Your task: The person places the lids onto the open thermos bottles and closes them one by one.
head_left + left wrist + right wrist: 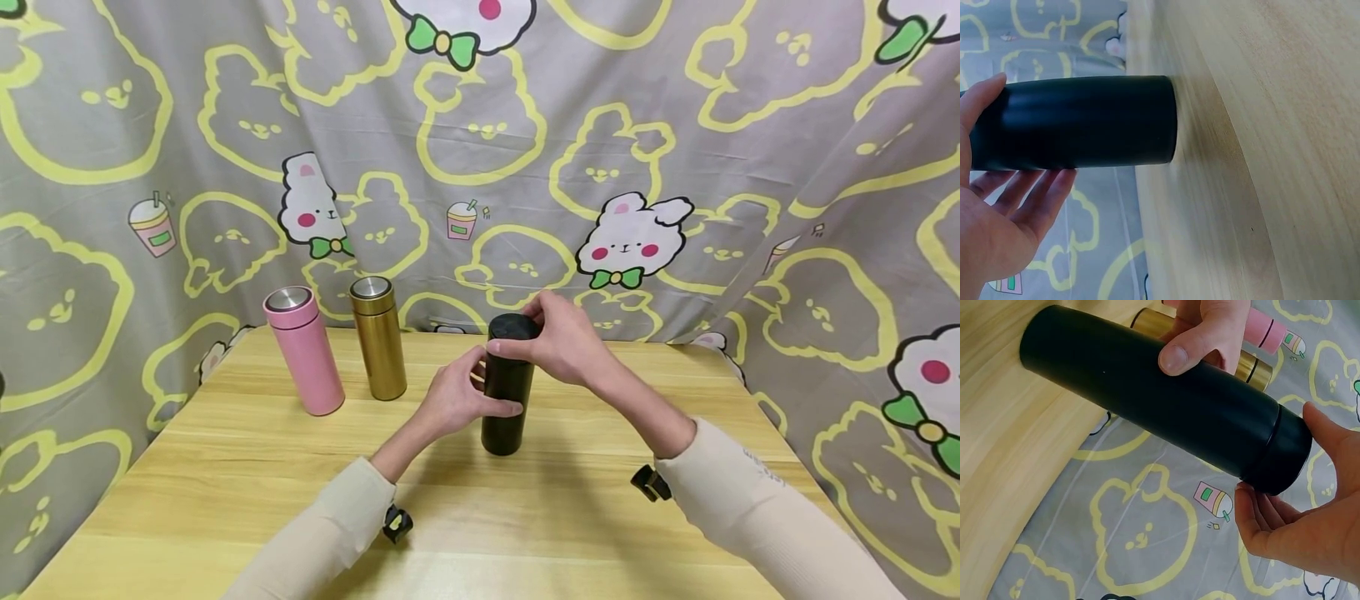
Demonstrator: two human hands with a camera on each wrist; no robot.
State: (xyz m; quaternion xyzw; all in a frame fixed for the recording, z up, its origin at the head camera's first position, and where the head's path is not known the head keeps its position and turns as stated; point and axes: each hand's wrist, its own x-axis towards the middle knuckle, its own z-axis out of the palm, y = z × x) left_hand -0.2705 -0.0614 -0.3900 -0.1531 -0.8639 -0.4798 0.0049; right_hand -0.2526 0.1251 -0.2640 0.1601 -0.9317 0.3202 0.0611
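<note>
A black thermos bottle (504,429) is upright at the middle of the wooden table. Around its body the left hand (457,393) holds it, thumb on the near side and fingers behind. The right hand (564,340) grips the bottle's black lid (1285,450) at the top, thumb on one side and fingers on the other. In the right wrist view a thin seam shows between lid and body, and the lid sits on the bottle. The left wrist view shows the bottle's base (1163,119) close to the table; whether it touches is hard to tell.
To the left stand a pink thermos (307,358) and a gold thermos (381,346), both with silver-topped lids. The wooden table (225,492) reaches back to a grey curtain (517,125) with cartoon prints. Each wrist carries a small black camera mount (651,483).
</note>
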